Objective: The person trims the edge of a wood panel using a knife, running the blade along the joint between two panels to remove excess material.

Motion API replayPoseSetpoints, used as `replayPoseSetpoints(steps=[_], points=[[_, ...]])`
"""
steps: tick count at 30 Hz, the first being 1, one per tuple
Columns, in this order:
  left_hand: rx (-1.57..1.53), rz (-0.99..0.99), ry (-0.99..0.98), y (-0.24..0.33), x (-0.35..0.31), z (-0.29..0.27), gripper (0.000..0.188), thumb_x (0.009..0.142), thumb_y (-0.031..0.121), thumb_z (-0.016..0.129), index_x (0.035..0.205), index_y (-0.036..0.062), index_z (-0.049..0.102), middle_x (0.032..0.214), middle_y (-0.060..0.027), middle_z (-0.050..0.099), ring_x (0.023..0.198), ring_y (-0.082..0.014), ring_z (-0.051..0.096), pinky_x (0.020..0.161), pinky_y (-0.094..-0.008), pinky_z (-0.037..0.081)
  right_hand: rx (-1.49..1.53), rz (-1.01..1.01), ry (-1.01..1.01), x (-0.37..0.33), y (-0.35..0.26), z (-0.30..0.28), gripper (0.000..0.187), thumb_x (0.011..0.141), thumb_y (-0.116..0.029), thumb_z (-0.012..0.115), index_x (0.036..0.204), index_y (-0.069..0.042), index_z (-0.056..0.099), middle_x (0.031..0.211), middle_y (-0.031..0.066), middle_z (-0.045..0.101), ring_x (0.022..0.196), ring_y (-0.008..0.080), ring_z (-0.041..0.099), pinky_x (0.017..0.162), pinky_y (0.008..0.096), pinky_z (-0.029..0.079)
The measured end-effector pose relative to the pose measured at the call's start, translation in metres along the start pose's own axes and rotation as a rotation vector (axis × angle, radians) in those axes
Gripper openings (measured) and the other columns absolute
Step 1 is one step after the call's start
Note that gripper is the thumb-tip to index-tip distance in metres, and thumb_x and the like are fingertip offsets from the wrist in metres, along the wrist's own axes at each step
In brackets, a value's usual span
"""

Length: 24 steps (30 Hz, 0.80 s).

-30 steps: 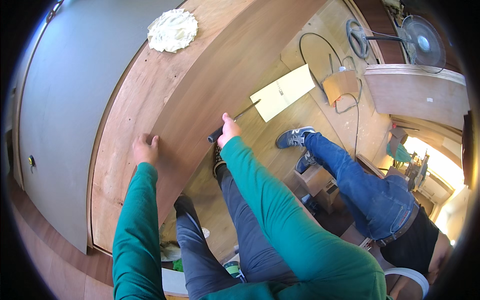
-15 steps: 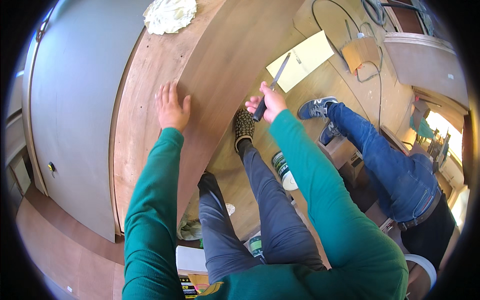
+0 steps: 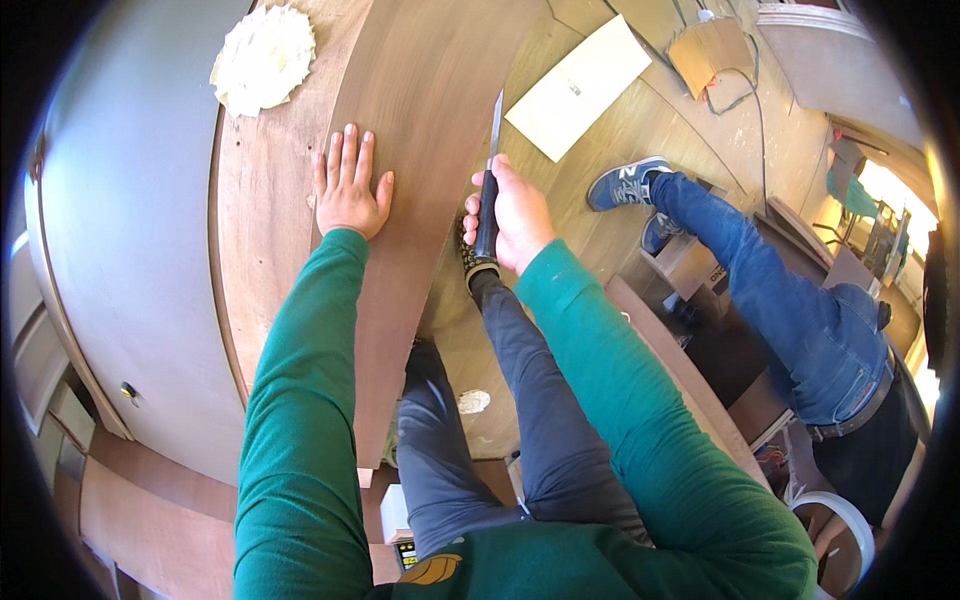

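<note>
My left hand [image 3: 347,185] lies flat, fingers spread, on a long brown wooden board [image 3: 420,110] that curves across a wider plywood panel [image 3: 260,220]. My right hand [image 3: 510,212] grips the black handle of a knife [image 3: 490,170], blade pointing away from me along the board's right edge. Both sleeves are green. My legs in dark trousers show below the board.
A crumpled white rag [image 3: 262,58] rests on the panel at the top left. A pale flat sheet [image 3: 578,88] lies on the wooden floor. A person in blue jeans [image 3: 770,290] and blue shoes sits at the right. A grey wall [image 3: 120,230] runs along the left.
My left hand slid further up the board and flattened on it. My right hand has turned the knife so the blade lines up with the board's right edge.
</note>
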State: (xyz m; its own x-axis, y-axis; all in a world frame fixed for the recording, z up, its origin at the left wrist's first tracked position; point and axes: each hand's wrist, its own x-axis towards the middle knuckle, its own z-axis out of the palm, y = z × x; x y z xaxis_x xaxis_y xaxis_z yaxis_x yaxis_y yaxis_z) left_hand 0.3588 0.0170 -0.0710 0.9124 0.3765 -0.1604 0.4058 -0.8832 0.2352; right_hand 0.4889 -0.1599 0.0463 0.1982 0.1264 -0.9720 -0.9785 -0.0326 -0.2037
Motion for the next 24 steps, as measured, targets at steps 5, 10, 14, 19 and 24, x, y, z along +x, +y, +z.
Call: replayPoseSetpoints(steps=[5, 10, 14, 19, 24], points=[[0.024, 0.001, -0.045, -0.001, 0.005, -0.004, 0.066, 0.095, 0.041, 0.05, 0.152, 0.0149, 0.032, 0.161, -0.0075, 0.024, 0.15, -0.0259, 0.018, 0.122, -0.0472, 0.009, -0.144, 0.071, 0.061, 0.03, -0.015, 0.012, 0.038, 0.103, -0.045, 0.038, 0.095, -0.009, 0.045, 0.064, 0.0062, 0.049, 0.048, 0.021, 0.051, 0.045, 0.0392, 0.048], [0.018, -0.007, -0.053, -0.003, 0.002, -0.001, 0.066, 0.095, 0.042, 0.048, 0.152, 0.0127, 0.032, 0.161, -0.0091, 0.023, 0.15, -0.0272, 0.017, 0.122, -0.0479, 0.008, -0.159, 0.079, 0.048, 0.009, -0.019, 0.015, 0.039, 0.103, -0.046, 0.037, 0.094, -0.009, 0.043, 0.063, 0.0069, 0.048, 0.044, 0.0218, 0.05, 0.042, 0.0397, 0.047], [0.021, 0.002, -0.064, -0.002, 0.002, -0.001, 0.066, 0.095, 0.042, 0.047, 0.152, 0.0125, 0.032, 0.161, -0.0096, 0.023, 0.15, -0.0276, 0.017, 0.122, -0.0484, 0.008, -0.24, 0.104, 0.087, 0.004, -0.013, 0.017, 0.039, 0.103, -0.048, 0.036, 0.097, -0.01, 0.042, 0.062, 0.0071, 0.048, 0.044, 0.0226, 0.052, 0.041, 0.0397, 0.048], [0.035, -0.001, -0.083, 0.001, 0.006, -0.004, 0.067, 0.095, 0.043, 0.047, 0.153, 0.0127, 0.031, 0.162, -0.0099, 0.022, 0.15, -0.028, 0.016, 0.122, -0.0487, 0.007, -0.297, 0.108, 0.122, 0.006, -0.008, 0.025, 0.041, 0.103, -0.049, 0.032, 0.101, -0.009, 0.044, 0.064, 0.0072, 0.049, 0.044, 0.0215, 0.052, 0.042, 0.0397, 0.05], [0.044, -0.008, -0.096, 0.001, 0.004, -0.003, 0.068, 0.095, 0.044, 0.046, 0.153, 0.0129, 0.03, 0.162, -0.0102, 0.021, 0.15, -0.0279, 0.015, 0.122, -0.0485, 0.006, -0.338, 0.1, 0.14, 0.03, -0.002, 0.02, 0.043, 0.103, -0.049, 0.033, 0.099, -0.008, 0.045, 0.066, 0.0072, 0.049, 0.046, 0.0213, 0.052, 0.042, 0.0396, 0.05]])
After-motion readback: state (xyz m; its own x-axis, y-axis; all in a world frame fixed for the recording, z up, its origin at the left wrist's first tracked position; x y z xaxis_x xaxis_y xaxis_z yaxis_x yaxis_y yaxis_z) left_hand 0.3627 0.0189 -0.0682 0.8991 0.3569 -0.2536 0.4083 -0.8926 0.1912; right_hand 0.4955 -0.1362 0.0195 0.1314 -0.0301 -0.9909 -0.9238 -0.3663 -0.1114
